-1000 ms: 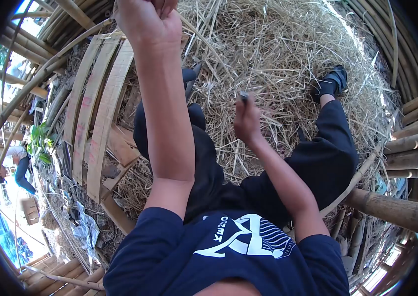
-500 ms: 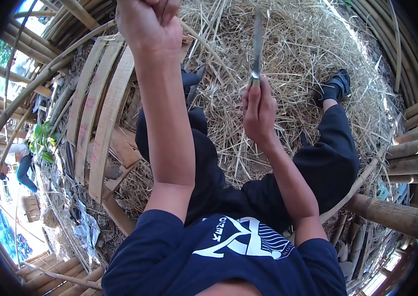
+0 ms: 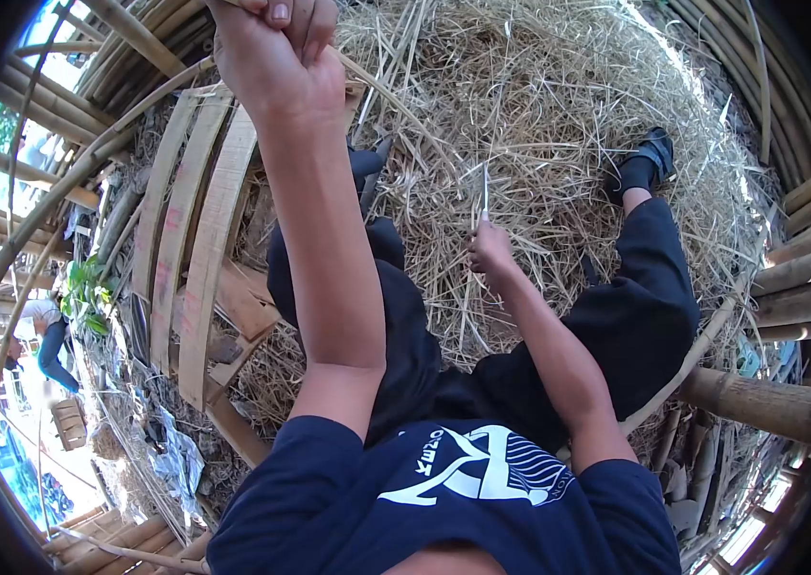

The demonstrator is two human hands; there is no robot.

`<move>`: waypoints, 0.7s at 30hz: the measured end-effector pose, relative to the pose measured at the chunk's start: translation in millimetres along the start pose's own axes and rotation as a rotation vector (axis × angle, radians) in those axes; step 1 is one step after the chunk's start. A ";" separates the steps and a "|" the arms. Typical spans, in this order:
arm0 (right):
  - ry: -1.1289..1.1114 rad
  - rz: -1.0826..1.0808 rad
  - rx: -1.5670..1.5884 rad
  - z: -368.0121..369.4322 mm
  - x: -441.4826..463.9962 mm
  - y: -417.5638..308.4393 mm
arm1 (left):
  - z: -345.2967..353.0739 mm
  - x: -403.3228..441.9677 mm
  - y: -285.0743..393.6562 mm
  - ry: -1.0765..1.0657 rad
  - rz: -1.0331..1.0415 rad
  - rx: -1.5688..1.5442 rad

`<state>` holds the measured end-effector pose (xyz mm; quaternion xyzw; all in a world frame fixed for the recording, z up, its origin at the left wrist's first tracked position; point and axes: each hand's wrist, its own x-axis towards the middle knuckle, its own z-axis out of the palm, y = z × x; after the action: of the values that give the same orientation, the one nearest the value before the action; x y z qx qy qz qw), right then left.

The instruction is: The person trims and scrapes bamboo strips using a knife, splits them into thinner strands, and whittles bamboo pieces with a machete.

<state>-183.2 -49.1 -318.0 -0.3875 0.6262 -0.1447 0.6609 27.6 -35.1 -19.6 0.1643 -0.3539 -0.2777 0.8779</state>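
Observation:
My left hand [image 3: 281, 53] is raised at the top left edge of the view, fingers curled closed. Whatever it grips lies mostly beyond the frame, so I cannot make it out. Lower and nearer the middle, my right hand [image 3: 491, 251] is wrapped round the handle of a knife [image 3: 485, 196]. The narrow blade points away from me over the dry straw [image 3: 539, 105] on the ground, seen almost edge-on. My legs, in dark trousers, are spread on either side of that hand.
Wooden planks [image 3: 209, 249] lie to my left, beside a bamboo frame [image 3: 89, 158]. A thick bamboo pole [image 3: 760, 407] juts in at the right. Crumpled plastic [image 3: 178, 450] lies at lower left. Another person [image 3: 53, 350] is at the far left.
My right hand has lowered with the knife toward the straw, and the blade looks shorter. My left hand has shifted slightly left and stays closed.

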 end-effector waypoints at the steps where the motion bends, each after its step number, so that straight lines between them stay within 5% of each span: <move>1: -0.001 -0.002 -0.003 1.7 -7.0 -7.6 | 0.5 1.0 0.3 0.001 0.003 0.000; 3: 0.021 -0.329 -0.022 3.6 -23.8 -17.0 | 0.5 -1.3 0.0 0.006 0.026 0.012; 4: 0.019 -0.325 -0.029 4.1 -38.3 -26.2 | 0.0 -1.3 -1.2 0.015 0.026 0.013; 6: -0.058 -0.789 0.056 5.9 -67.4 -42.5 | -0.3 -0.3 -4.5 0.052 0.101 -0.030; 10: -0.086 -1.028 0.061 16.1 -76.9 -26.0 | 0.5 -1.1 -5.0 0.087 0.119 -0.041; 12: 0.168 -0.808 -0.544 22.2 -25.8 25.0 | 0.2 -2.1 -0.5 0.077 0.067 0.021; 16: 0.224 -0.791 -0.581 28.6 -5.0 30.9 | -1.3 -0.1 5.0 0.082 0.057 0.062; 19: -0.603 0.128 0.461 10.5 -41.0 -6.5 | -15.1 8.1 7.6 0.100 0.063 0.064; 21: -0.607 0.066 0.517 9.7 -55.5 -26.6 | -13.7 5.9 7.8 0.100 0.059 0.050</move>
<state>-175.9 -25.9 -260.7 -0.2135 0.3575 -0.1551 0.8959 43.7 -31.3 -22.2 0.1891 -0.3211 -0.2343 0.8979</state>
